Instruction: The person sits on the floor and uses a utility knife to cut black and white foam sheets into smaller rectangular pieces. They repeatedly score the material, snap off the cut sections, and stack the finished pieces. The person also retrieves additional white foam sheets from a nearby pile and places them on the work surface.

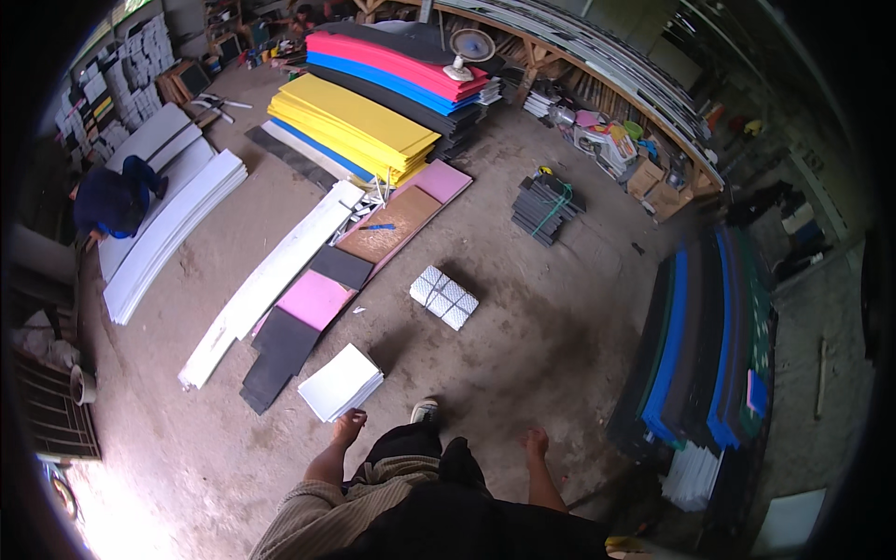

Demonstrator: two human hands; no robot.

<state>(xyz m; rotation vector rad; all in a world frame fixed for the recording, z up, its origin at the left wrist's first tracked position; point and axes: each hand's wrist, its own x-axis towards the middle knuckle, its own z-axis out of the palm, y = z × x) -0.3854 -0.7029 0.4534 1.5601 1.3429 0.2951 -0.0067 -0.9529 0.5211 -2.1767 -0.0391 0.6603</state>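
Note:
My left hand (pixel 350 427) hangs by the near edge of a stack of white sheets (pixel 338 381) on the floor. Its fingers are loosely bent and a little apart, and I see nothing in them; the hand looks close to the stack, but I cannot tell whether it touches. Out to the right, my right hand (pixel 534 441) hangs over bare concrete, fingers loose, holding nothing visible. Ahead of my feet lies a white patterned bundle (pixel 444 298) tied with dark strapping.
Dark, pink and brown sheets (pixel 317 300) lie beside a long white strip (pixel 271 280). Beyond are yellow sheets (pixel 355 117), a fan (pixel 469 51) and a tied grey bundle (pixel 544 207). Blue and dark sheets (pixel 695 336) stand right. Another person (pixel 117 201) bends over white sheets (pixel 177 238) at left.

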